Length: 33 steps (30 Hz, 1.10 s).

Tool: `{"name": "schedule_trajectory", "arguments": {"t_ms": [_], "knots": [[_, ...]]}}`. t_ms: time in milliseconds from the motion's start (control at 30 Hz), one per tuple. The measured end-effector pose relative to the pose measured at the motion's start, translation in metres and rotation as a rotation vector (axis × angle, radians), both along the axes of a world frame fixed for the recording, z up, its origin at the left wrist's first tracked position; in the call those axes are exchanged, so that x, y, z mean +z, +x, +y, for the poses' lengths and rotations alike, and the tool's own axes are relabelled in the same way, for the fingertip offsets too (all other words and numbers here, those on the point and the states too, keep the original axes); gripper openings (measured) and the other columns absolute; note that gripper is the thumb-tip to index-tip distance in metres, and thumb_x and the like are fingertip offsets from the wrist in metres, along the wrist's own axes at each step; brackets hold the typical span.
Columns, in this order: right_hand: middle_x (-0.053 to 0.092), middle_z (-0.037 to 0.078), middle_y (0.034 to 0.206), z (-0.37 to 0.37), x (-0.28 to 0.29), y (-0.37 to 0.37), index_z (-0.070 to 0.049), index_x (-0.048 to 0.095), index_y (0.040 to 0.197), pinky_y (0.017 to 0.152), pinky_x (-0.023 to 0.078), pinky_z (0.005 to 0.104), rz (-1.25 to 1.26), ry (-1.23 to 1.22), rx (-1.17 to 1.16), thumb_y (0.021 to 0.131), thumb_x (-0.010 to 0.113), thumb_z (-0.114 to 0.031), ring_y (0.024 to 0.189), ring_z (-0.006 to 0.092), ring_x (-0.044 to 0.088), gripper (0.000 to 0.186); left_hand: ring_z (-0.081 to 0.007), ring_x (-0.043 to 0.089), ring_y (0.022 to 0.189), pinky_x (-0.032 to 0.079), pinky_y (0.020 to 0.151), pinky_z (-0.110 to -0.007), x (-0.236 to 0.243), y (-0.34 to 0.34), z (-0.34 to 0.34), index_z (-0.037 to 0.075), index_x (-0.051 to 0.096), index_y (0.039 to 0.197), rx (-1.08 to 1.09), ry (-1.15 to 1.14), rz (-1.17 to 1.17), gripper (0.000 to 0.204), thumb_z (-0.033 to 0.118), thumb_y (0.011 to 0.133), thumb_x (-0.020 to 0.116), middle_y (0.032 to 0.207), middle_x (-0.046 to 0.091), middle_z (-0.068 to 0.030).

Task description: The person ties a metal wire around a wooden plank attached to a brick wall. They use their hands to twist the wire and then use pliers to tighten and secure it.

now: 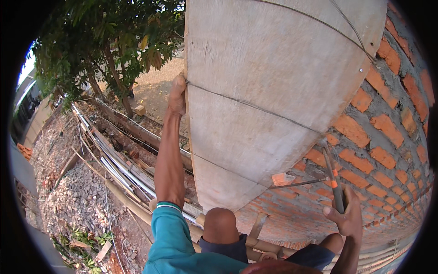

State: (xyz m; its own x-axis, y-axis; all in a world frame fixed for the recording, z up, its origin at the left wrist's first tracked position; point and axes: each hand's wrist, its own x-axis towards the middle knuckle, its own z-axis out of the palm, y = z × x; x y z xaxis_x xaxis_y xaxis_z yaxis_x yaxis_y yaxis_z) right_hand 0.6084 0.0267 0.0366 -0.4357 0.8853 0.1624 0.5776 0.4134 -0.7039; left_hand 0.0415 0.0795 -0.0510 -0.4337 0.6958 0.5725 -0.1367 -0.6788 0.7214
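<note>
A large pale plywood panel (255,91) stands against the brick wall, with dark wires (255,107) stretched across its face. At its left edge my left hand (178,93) is closed around the board beside the end of the middle wire; the fingers behind it are hidden. My right hand (347,212) grips the dark handle of slim pincers (336,185) with orange bands. Their head points up to where that wire meets the right edge of the panel, by the bricks. Just below, a thin dark rod (299,183) sticks out from the panel's edge toward the tool.
The brick wall (383,157) with grey mortar fills the right side. Bamboo poles (264,246) run under my legs, high above the ground. Down at left lie rubble (86,196) and long pipes (123,173); a leafy tree (109,41) rises behind.
</note>
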Motion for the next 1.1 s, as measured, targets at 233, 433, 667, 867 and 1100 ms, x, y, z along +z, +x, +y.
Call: {"name": "schedule_trajectory", "arguments": {"t_ms": [233, 433, 667, 867, 1100], "knots": [[0.047, 0.001, 0.075, 0.002, 0.007, -0.003, 0.000, 0.059, 0.112, 0.063, 0.037, 0.0325, -0.042, -0.094, 0.048, 0.070, 0.090, -0.050, 0.070, 0.0146, 0.048, 0.073, -0.0226, 0.065, 0.117, 0.059, 0.095, -0.040, -0.006, -0.010, -0.001, -0.001, 0.049, 0.141, 0.012, 0.078, 0.010, 0.104, 0.074, 0.075, 0.079, 0.131, 0.063, -0.0134], [0.050, 0.010, 0.079, -0.010, 0.009, 0.002, 0.001, 0.058, 0.113, 0.062, 0.040, 0.0391, -0.347, 0.187, -0.188, 0.071, 0.089, -0.046, 0.066, 0.0251, 0.052, 0.070, -0.0344, 0.056, 0.133, 0.049, 0.109, -0.051, -0.019, -0.035, 0.006, 0.001, 0.040, 0.154, 0.036, -0.017, -0.010, 0.105, 0.075, 0.084, 0.067, 0.149, 0.053, -0.0193], [0.065, 0.017, 0.092, -0.005, 0.007, 0.008, -0.001, 0.057, 0.119, 0.069, 0.052, 0.0489, -0.612, 0.725, -0.271, 0.073, 0.087, -0.017, 0.084, 0.0405, 0.069, 0.058, -0.0286, 0.053, 0.132, 0.045, 0.110, -0.042, 0.032, 0.092, -0.059, -0.001, 0.047, 0.144, 0.976, 0.077, 0.287, 0.069, 0.051, 0.101, 0.059, 0.139, 0.056, -0.0211], [0.066, 0.016, 0.093, 0.005, -0.006, 0.016, -0.001, 0.058, 0.121, 0.064, 0.053, 0.0400, -0.616, 0.994, -0.259, 0.070, 0.090, -0.018, 0.077, 0.0347, 0.069, 0.063, -0.0231, 0.069, 0.105, 0.050, 0.099, -0.038, 0.028, 0.273, -0.066, -0.007, 0.065, 0.124, -0.174, -0.293, 0.348, 0.052, 0.042, 0.106, 0.060, 0.115, 0.072, -0.0199], [0.067, 0.015, 0.093, 0.010, -0.027, 0.009, 0.001, 0.060, 0.121, 0.065, 0.055, 0.0382, -0.484, 1.034, -0.252, 0.065, 0.094, -0.019, 0.077, 0.0321, 0.070, 0.068, -0.0234, 0.072, 0.100, 0.058, 0.085, -0.035, 0.050, 0.339, -0.020, -0.006, 0.067, 0.120, -0.842, -0.360, -0.037, 0.058, 0.050, 0.103, 0.062, 0.114, 0.074, -0.0187]]}}
